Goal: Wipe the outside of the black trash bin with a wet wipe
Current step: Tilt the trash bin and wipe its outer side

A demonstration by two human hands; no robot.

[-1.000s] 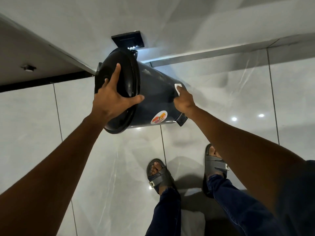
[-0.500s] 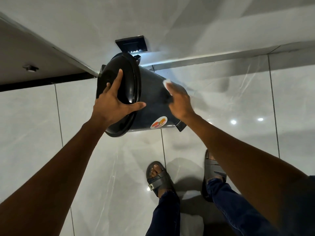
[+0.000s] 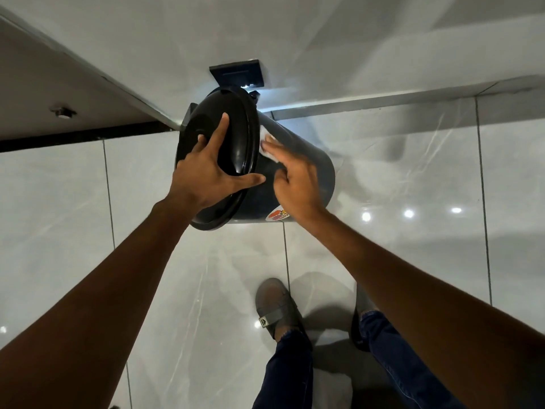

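The black trash bin (image 3: 312,160) is tilted towards me, its round lid (image 3: 236,134) facing up and left. My left hand (image 3: 206,169) lies spread on the lid, thumb hooked over the rim, holding the bin tipped. My right hand (image 3: 295,178) presses a white wet wipe (image 3: 267,143) flat against the bin's side, just below the lid's rim. Only part of the wipe shows past my fingertips. A round coloured sticker (image 3: 277,215) sits low on the bin's side, half hidden by my wrist.
The bin stands on glossy pale floor tiles (image 3: 413,172) close to a white wall, beside a dark square fitting (image 3: 237,73) with small lights. My two feet in grey sandals (image 3: 275,305) are right below the bin. A dark baseboard strip (image 3: 73,138) runs at left.
My right hand has slid the wipe up the bin's side, from near the base to just under the lid's rim. The left hand has kept its hold on the lid.
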